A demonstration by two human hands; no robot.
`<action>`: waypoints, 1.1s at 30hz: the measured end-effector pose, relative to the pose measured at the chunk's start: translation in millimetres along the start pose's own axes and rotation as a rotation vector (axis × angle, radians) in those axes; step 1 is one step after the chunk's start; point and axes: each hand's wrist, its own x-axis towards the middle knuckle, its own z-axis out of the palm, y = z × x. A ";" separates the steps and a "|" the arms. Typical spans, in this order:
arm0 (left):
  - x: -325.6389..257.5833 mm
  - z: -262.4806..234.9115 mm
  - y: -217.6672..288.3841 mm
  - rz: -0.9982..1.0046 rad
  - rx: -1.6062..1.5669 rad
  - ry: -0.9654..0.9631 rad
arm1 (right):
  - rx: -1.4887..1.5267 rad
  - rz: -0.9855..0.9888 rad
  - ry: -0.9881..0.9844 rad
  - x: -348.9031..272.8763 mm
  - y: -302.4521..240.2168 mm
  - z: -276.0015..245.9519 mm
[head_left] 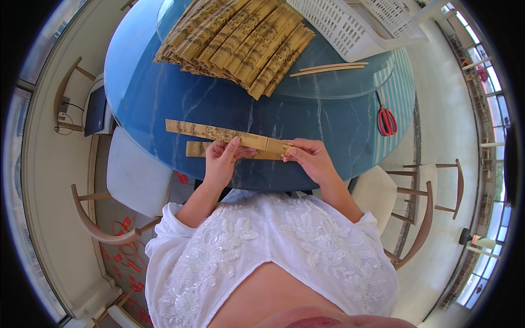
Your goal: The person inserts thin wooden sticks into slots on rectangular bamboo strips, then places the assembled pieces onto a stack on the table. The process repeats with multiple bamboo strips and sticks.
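Note:
A long, narrow tan paper sleeve (192,129) with dark printed drawings lies slantwise between my hands, above the table's near edge. My left hand (221,159) grips it near its middle, thumb on top and fingers beneath. At its right end my right hand (309,157) pinches the tip, which looks crumpled or folded; the fingers partly hide it. Just below, a second tan sleeve (196,148) lies on the table, partly covered by my hands. Farther off, a thick pile of similar tan sleeves (235,41) is spread out. Two slim wooden sticks (328,69) lie to the pile's right.
The round blue marbled table (142,117) carries a raised glass disc (350,90). A white perforated plastic basket (358,41) stands at the far right. Red-handled scissors (387,121) lie near the right edge. Chairs (136,174) flank the table; a dark laptop (95,111) rests on one.

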 end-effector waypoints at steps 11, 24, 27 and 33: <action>-3.6 7.8 0.0 0.077 0.078 -0.052 | 0.063 -0.111 0.128 -7.4 -3.0 -18.3; -19.8 4.1 47.2 -0.027 0.400 -0.086 | 0.198 -0.305 0.251 -39.8 -27.1 -106.4; -25.7 7.4 69.7 -0.134 0.456 -0.131 | 0.210 -0.303 0.211 -34.0 -23.2 -107.8; -24.1 -1.7 93.2 0.047 0.308 0.032 | 0.109 -0.350 0.261 -19.7 -16.5 -101.3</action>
